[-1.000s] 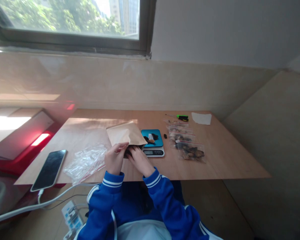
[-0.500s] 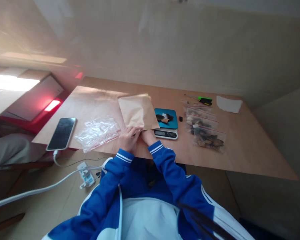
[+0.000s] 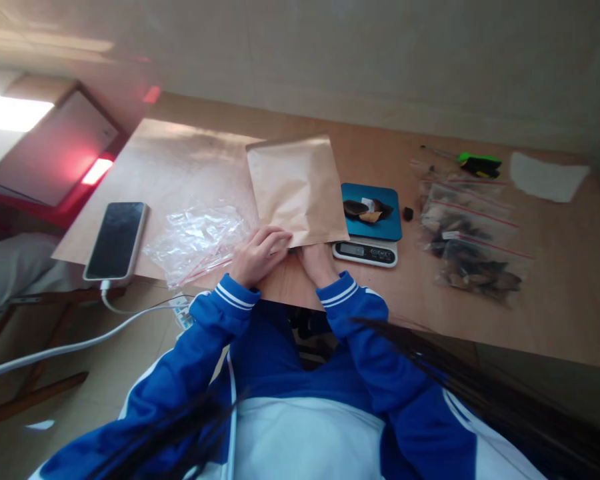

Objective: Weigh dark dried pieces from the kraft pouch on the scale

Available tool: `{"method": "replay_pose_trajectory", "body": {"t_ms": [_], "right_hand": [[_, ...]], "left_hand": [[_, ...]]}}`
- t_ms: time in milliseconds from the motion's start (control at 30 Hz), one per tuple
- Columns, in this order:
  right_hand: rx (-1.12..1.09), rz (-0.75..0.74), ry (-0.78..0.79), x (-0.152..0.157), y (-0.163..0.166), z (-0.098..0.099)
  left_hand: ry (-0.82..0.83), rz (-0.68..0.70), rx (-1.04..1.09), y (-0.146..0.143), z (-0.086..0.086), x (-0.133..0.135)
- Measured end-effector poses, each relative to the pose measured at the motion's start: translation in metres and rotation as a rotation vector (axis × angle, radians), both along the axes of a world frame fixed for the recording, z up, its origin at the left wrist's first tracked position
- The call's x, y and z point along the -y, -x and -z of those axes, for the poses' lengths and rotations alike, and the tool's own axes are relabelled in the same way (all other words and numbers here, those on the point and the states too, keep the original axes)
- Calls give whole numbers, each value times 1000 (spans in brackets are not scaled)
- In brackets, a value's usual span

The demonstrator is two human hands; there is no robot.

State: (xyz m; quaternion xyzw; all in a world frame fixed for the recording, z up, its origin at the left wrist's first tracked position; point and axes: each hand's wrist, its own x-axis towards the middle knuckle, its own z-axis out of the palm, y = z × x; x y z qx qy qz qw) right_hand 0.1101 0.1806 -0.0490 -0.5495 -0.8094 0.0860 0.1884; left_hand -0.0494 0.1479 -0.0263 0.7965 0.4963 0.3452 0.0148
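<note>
The flat brown kraft-paper pouch lies on the light wooden tabletop, its near edge at both hands. The left hand pinches the pouch's near-left corner, fingers curled over the edge. The right hand is at the near-right edge, fingers hidden beneath; its grip cannot be told. A blue-topped digital scale stands just beside, crumpled clear plastic bags on the left.
</note>
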Motion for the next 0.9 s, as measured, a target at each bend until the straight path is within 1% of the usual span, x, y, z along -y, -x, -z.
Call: {"method": "replay_pose_trajectory", "body": {"t_ms": [67,133,200,267,400,433,500,533,567,633,700,800,900], "right_hand": [[18,-15,56,5,1,-9],[40,-24,126,10,2,-18],[45,-22,141,19,3,-25],[-46,-52,86,31,2,-31],[-415,-208,-54,65,-15,-48],[-469,-221,-84,72,-23,-53],[-507,-181,-162,82,-40,-64],[-504,-127,-215,82,-50,-69],[-487,-58,-272,80,-60,-73],[-415,84,-366,65,-80,-77],[-288,161,-411,42,-97,-76],[-88,169,-391,9,-110,-67],[60,150,-331,-8,-111,-56]], "left_hand": [[-39,-42,19,-1,-2,0],[-42,-85,26,0,-3,1],[-27,-115,31,1,-4,0],[-19,-135,47,2,-3,0],[-27,-148,85,3,-1,-2],[-30,-153,95,3,0,-3],[-42,-165,116,4,1,-4],[-54,-167,128,4,1,-5],[-68,-163,139,4,2,-6],[-96,-147,160,5,3,-7],[-112,-137,175,5,4,-8],[-122,-139,187,6,6,-10],[-125,-139,208,6,8,-11]]}}
